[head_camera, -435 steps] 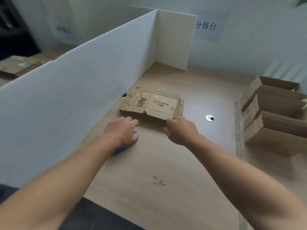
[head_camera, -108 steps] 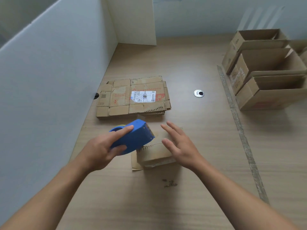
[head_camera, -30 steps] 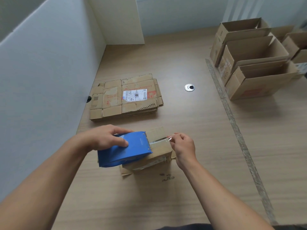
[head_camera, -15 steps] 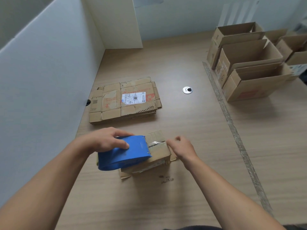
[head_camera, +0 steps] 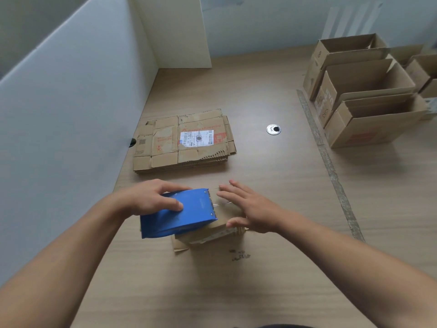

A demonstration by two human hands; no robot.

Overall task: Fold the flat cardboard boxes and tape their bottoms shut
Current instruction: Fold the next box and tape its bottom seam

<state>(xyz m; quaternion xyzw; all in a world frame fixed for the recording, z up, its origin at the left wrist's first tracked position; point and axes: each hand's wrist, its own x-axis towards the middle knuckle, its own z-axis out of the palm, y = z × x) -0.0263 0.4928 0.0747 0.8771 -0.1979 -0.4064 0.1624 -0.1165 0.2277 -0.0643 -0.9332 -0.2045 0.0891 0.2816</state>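
- On the wooden table [head_camera: 260,292], a small folded box [head_camera: 212,229] stood just in front of the person, with a loose flap showing at its near left corner.
- The left hand [head_camera: 151,200] kept its fingers curled round the blue tape dispenser [head_camera: 179,216], which lay across the left part of the box. A short strip of clear tape [head_camera: 221,204] ran from its mouth.
- The right hand [head_camera: 253,207], which had pinched the tape end a second earlier, had let go. Its fingers were spread straight over the right side of the box, thumb at the near edge.
- Beyond, the stack of flat boxes [head_camera: 184,143] lay unmoved beside the white partition [head_camera: 71,102].
- Farther right sat a metal grommet [head_camera: 273,129] and a row of assembled boxes [head_camera: 369,119], their tops open.
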